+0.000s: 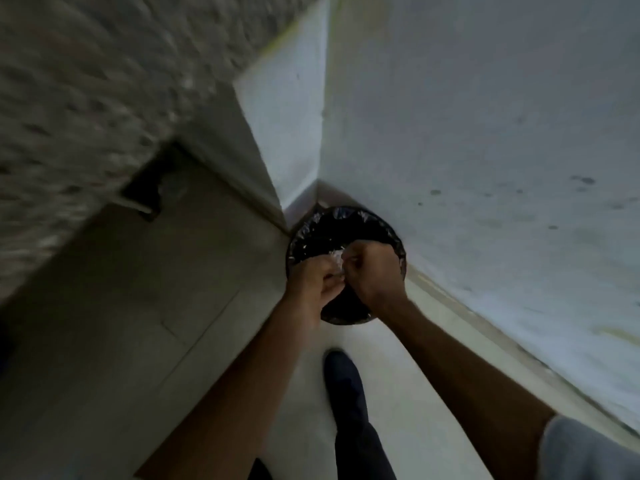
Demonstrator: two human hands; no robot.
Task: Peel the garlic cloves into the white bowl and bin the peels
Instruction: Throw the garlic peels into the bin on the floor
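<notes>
A round bin [346, 226] lined with a black bag stands on the floor in the corner. Both my hands hover over its mouth, close together. My left hand [311, 278] has curled fingers around pale garlic peels [334, 259]. My right hand [374, 268] is curled too and pinches at the same white peels between the two hands. A few pale flecks lie on the black liner. The white bowl and the garlic cloves are out of view.
A cabinet front [145, 289] with a dark recessed handle [149, 188] runs along the left under a speckled countertop [69, 81]. A pale wall [485, 150] closes the right side. My dark trouser leg and foot [346, 386] stand on the light floor below the bin.
</notes>
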